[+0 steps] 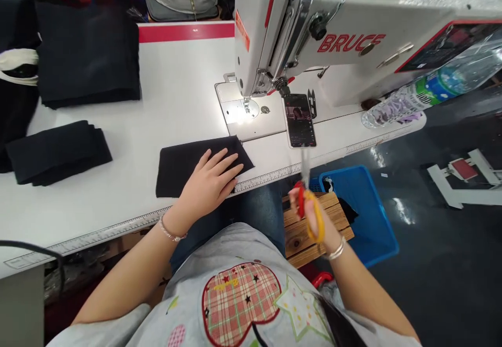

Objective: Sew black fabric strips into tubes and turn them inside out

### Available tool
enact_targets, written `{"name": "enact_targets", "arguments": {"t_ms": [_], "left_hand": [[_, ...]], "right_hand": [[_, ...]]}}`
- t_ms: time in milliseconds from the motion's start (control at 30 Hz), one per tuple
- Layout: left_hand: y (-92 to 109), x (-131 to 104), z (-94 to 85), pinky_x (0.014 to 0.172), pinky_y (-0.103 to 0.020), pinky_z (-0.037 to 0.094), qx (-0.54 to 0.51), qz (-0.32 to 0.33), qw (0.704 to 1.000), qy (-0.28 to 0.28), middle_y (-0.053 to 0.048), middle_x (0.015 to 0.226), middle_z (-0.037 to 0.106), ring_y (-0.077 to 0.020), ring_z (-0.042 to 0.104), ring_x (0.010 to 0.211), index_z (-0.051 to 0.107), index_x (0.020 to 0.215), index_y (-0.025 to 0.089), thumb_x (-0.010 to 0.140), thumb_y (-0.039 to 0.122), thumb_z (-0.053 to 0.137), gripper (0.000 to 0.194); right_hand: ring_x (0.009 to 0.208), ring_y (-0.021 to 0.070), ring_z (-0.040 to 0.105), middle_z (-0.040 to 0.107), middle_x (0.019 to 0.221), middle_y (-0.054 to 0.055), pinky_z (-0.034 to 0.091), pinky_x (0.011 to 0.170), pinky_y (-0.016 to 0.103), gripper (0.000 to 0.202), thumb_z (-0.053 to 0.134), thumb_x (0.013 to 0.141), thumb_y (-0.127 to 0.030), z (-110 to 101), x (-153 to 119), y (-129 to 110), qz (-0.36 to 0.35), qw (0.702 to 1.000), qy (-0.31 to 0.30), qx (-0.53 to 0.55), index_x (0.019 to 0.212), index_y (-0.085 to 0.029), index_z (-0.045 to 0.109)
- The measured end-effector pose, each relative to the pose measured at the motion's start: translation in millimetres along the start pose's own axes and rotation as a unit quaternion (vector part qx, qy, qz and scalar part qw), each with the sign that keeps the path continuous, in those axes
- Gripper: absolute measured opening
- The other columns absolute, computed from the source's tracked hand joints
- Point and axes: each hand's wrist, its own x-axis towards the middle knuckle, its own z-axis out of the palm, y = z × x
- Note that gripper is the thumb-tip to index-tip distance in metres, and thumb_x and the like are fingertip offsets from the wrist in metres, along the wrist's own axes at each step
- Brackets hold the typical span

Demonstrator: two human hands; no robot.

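My left hand (pixel 209 185) lies flat, fingers spread, on a folded piece of black fabric (pixel 176 166) near the table's front edge. Scissors with red and yellow handles (pixel 316 219) are in my right hand (pixel 308 211), beyond the table edge at the right. Motion blurs the blades, which point up toward a phone (pixel 300 122) lying on the table. Behind the fabric stands the sewing machine (pixel 259 33), its needle area lit.
Stacks of black fabric (pixel 88 54) and a smaller folded pile (pixel 58 150) lie at the left. A plastic bottle (pixel 435 90) rests at the right. Thread snips (pixel 312 103) lie beside the phone. Below are a wooden stool (pixel 296 237) and a blue bin (pixel 378 221).
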Motion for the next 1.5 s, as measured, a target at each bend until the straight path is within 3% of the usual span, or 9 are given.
{"name": "enact_targets", "arguments": {"t_ms": [100, 167, 300, 800, 1500], "left_hand": [[-3, -4, 2.0, 0.119, -0.057, 0.023, 0.003, 0.010, 1.000, -0.007, -0.005, 0.147, 0.051, -0.0297, 0.036, 0.143, 0.057, 0.134, 0.025, 0.097, 0.031, 0.044, 0.040], [-5, -5, 4.3, 0.119, -0.057, 0.023, 0.009, 0.016, 1.000, -0.009, -0.005, 0.148, 0.050, -0.0295, 0.035, 0.143, 0.056, 0.135, 0.025, 0.097, 0.031, 0.044, 0.041], [-6, -6, 7.9, 0.119, -0.058, 0.024, 0.021, 0.025, 0.999, -0.002, -0.006, 0.147, 0.050, -0.0303, 0.037, 0.142, 0.056, 0.134, 0.024, 0.097, 0.032, 0.043, 0.041], [-7, -7, 7.8, 0.118, -0.059, 0.028, 0.011, 0.040, 0.999, 0.024, -0.008, 0.145, 0.052, -0.0320, 0.040, 0.139, 0.058, 0.133, 0.021, 0.097, 0.028, 0.043, 0.039], [-8, -7, 7.2, 0.116, -0.058, 0.032, 0.015, 0.048, 0.998, 0.040, -0.008, 0.143, 0.054, -0.0322, 0.043, 0.138, 0.060, 0.129, 0.019, 0.098, 0.028, 0.042, 0.037]], "right_hand": [[0.042, 0.0100, 0.034, 0.039, 0.057, -0.006, 0.031, 0.035, 0.023, 0.061, 0.042, 0.076, -0.084, 35, -32, 9, 0.099, 0.974, -0.140, 0.145, 0.085, -0.025, 0.053], [0.042, 0.0077, 0.029, 0.033, 0.056, -0.008, 0.028, 0.036, 0.021, 0.058, 0.046, 0.077, -0.082, 46, -41, 13, 0.161, 0.954, -0.172, 0.185, 0.081, -0.025, 0.047], [0.042, 0.0052, 0.026, 0.030, 0.055, -0.010, 0.025, 0.036, 0.018, 0.057, 0.051, 0.078, -0.079, 48, -41, 11, 0.214, 0.945, -0.172, 0.177, 0.076, -0.024, 0.038], [0.040, 0.0044, 0.027, 0.031, 0.051, -0.012, 0.028, 0.034, 0.016, 0.059, 0.052, 0.074, -0.081, 50, -38, -18, 0.274, 0.941, -0.153, 0.128, 0.080, -0.023, 0.041], [0.035, 0.0043, 0.034, 0.038, 0.051, -0.010, 0.030, 0.035, 0.017, 0.052, 0.047, 0.085, -0.073, 49, -35, -9, 0.237, 0.954, -0.158, 0.093, 0.080, -0.021, 0.046]]}}
